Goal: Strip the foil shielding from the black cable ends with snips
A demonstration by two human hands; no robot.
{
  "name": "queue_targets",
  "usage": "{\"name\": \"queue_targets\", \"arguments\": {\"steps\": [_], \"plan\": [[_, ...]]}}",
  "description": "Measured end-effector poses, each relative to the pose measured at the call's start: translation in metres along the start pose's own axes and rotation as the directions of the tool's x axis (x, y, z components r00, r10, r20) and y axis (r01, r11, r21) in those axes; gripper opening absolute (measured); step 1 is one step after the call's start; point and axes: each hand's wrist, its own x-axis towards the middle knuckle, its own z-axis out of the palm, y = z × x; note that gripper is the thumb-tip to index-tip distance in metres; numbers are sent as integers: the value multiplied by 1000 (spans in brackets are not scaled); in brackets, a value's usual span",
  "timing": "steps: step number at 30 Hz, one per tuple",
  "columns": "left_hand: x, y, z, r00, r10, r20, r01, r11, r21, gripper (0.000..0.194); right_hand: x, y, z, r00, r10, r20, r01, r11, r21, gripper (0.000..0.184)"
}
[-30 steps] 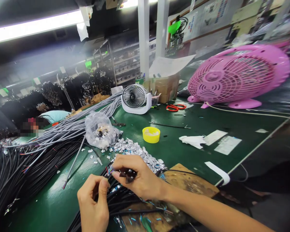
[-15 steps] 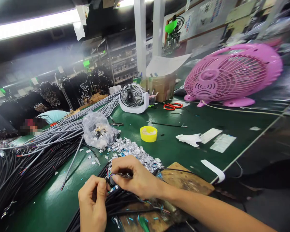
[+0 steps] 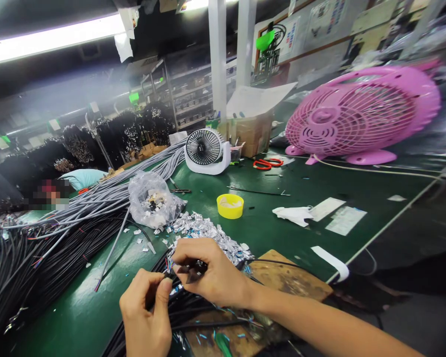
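My left hand (image 3: 145, 311) is closed in a pinch on the stripped end of a black cable (image 3: 193, 327) near the front edge of the green bench (image 3: 275, 233). My right hand (image 3: 208, 270) is closed around a small dark tool (image 3: 194, 270) and pinches the thin coloured wires at that cable end. Both hands meet above a bundle of black cables. A heap of silver foil scraps (image 3: 204, 233) lies just behind them. A worn wooden board (image 3: 290, 280) sits under my right forearm.
Thick bundles of black cables (image 3: 29, 267) and grey cables (image 3: 107, 196) cover the left side. A clear plastic bag (image 3: 152, 201), a yellow cap (image 3: 230, 206), a small white fan (image 3: 206, 151), red scissors (image 3: 267, 162), a cardboard box (image 3: 250, 131) and a pink fan (image 3: 360, 116) stand behind. Another person sits far left.
The hands have stayed almost in place; my right hand's fingers shifted a little on the wire end and the dark tool shows again under the fingers.
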Motion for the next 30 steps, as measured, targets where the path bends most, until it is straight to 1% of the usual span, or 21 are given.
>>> {"name": "queue_targets", "arguments": {"steps": [1, 3, 5, 8, 10, 14, 16, 18, 19, 20, 23, 26, 28, 30], "plan": [[0, 1, 0, 1000, -4, -7, 4, 1000, 12, 22, 0, 0, 0, 1000, -19, -13, 19, 1000, -25, 8], [-1, 3, 2, 999, -46, -17, 47, 999, 3, 22, -1, 1, 1, 998, -55, -22, 53, 997, -63, 8], [-1, 6, 4, 996, -93, -6, 93, 995, -22, 25, -2, 2, 1, 997, -77, -2, 77, 993, -88, 7], [-2, 6, 6, 990, -141, 27, 143, 988, -64, 35, -2, 2, 1, 996, -78, 42, 82, 990, -113, 6], [-2, 5, 6, 983, -178, 52, 182, 978, -98, 39, -1, 2, 1, 994, -86, 62, 92, 991, -102, 6], [-2, 0, 3, 962, -257, 87, 269, 949, -164, 43, 0, 1, 1, 980, -168, 106, 170, 985, -13, 8], [-2, 0, 2, 954, -285, 91, 297, 937, -183, 43, -1, 2, 1, 988, -132, 79, 134, 991, -22, 7], [-1, 2, 3, 955, -285, 82, 296, 937, -188, 43, -2, 4, 1, 999, -46, 26, 48, 995, -86, 10], [-1, 4, 4, 958, -277, 74, 286, 940, -186, 42, -2, 4, 1, 1000, -18, 10, 20, 992, -124, 11], [-1, 5, 5, 962, -266, 66, 274, 944, -183, 41, -3, 5, 1, 1000, -15, 10, 16, 987, -159, 12], [-1, 8, 7, 967, -250, 57, 256, 948, -187, 37, -3, 5, 0, 994, -97, 46, 106, 964, -243, 15], [-1, 7, 8, 960, -272, 67, 280, 937, -211, 37, -3, 6, 0, 984, -166, 63, 177, 945, -275, 15], [-1, 3, 8, 954, -291, 79, 301, 925, -230, 41, -4, 7, 0, 985, -151, 77, 167, 949, -268, 11], [-1, 0, 8, 950, -301, 89, 313, 915, -253, 43, -4, 8, 0, 990, -102, 99, 124, 960, -252, 6]]}}
